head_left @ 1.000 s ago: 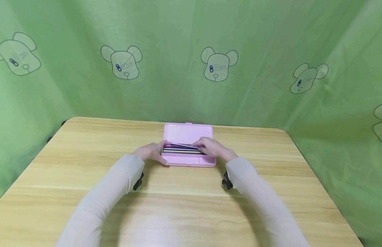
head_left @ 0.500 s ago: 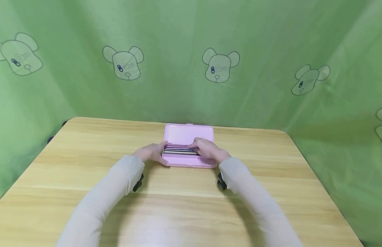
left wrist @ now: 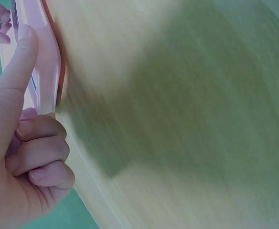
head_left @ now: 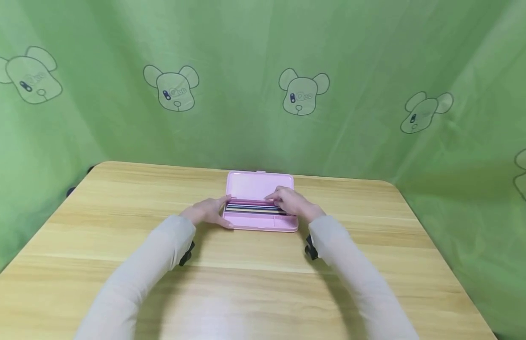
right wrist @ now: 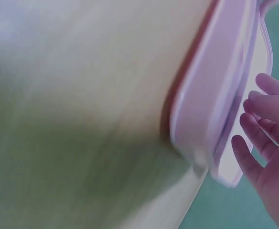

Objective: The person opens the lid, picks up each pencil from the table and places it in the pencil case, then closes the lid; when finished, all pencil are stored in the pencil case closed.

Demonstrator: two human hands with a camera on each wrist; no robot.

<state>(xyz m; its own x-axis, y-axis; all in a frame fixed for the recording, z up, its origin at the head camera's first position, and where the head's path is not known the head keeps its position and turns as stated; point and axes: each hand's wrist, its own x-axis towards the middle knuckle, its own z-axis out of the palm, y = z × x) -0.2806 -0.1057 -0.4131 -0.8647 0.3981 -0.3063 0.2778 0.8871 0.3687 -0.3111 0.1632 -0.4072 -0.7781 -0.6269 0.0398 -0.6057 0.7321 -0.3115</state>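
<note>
Pink pencil case (head_left: 261,208) sits mid-table (head_left: 118,245), toward the far edge, lid open and tilted back. Pens (head_left: 252,208) lie flat in the tray, looks fully loaded. Your left hand (head_left: 207,212) grips the case's left end, thumb along the rim, other fingers curled. Your right hand (head_left: 290,202) is loosely spread, fingertips resting on the pens. Left to do, by my read: lid isn't closed yet.

sleeves (head_left: 161,255): pale grey, long | wrist straps (head_left: 310,249): black
</note>
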